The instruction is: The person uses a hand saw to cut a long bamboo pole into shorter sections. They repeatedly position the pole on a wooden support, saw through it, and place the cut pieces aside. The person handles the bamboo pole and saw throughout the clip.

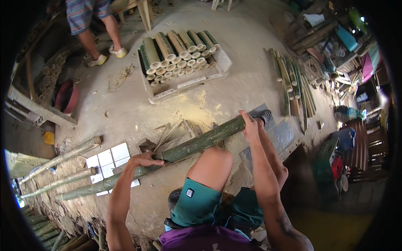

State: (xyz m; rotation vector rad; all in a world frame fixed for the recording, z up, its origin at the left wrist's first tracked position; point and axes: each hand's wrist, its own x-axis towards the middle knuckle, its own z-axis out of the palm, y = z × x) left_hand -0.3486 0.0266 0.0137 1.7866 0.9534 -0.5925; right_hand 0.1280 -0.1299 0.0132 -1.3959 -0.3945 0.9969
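A long green bamboo pole (205, 141) lies slantwise across in front of me, its right end higher in the picture than its left. My left hand (145, 160) grips it near a joint, thumb along the near side. At the right end, my right hand (250, 127) is closed round the pole, with the cut face hidden by the fingers. My bent knee is close beside the pole's middle. Under the left part of the pole are white tiles (106, 158), and thin wood pieces (167, 138) lie just beyond its middle.
Ahead, a shallow crate (188, 85) holds stacked cut bamboo tubes (180, 48). More bamboo poles (289, 79) lie at right, and two poles (63, 157) at left. A person (90, 25) stands at far left near a red basin (66, 97). A green machine (328, 167) stands at right.
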